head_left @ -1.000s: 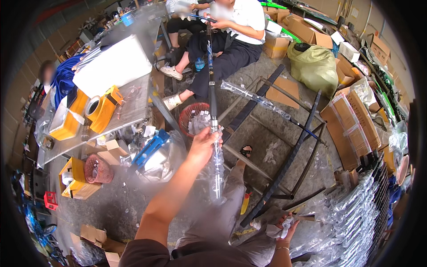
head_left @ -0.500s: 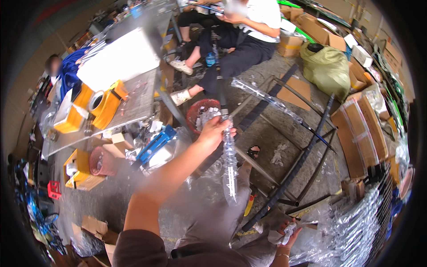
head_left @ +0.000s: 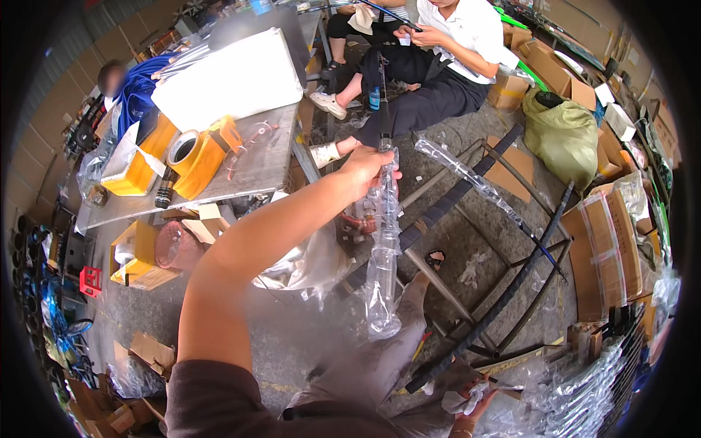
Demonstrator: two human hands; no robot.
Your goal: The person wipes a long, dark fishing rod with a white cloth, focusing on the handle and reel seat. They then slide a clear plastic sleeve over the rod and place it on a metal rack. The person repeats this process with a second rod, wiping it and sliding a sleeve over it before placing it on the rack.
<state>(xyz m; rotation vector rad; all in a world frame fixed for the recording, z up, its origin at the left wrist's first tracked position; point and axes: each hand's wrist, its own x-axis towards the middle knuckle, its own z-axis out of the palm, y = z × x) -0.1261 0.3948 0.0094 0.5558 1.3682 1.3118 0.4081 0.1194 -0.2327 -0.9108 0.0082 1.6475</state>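
Observation:
My left hand (head_left: pixel 371 174), arm stretched forward, is closed round a dark fishing rod (head_left: pixel 385 124) near the top of its clear plastic sleeve (head_left: pixel 382 270). The sleeve hangs below the hand over my legs, and the rod's thin end points away from me. Low at the right, my right hand (head_left: pixel 476 412) is closed on a crumpled white wad (head_left: pixel 475 398); whether that is cloth or plastic I cannot tell. Another sleeved rod (head_left: pixel 475 182) lies across a metal frame (head_left: pixel 453 288) with dark padded bars in front of me.
To the left stands a table (head_left: pixel 219 179) with a white foam block (head_left: pixel 230 77) and yellow tape boxes (head_left: pixel 197 175). A co-worker (head_left: pixel 460 44) sits ahead holding a rod. On the right are a green sack (head_left: pixel 562 139), cartons (head_left: pixel 602 248) and a heap of plastic-sleeved rods (head_left: pixel 584 394).
My left hand has moved slightly up and away with the sleeved rod. The view has shifted, so the surroundings appear further right. My right hand keeps the white wad.

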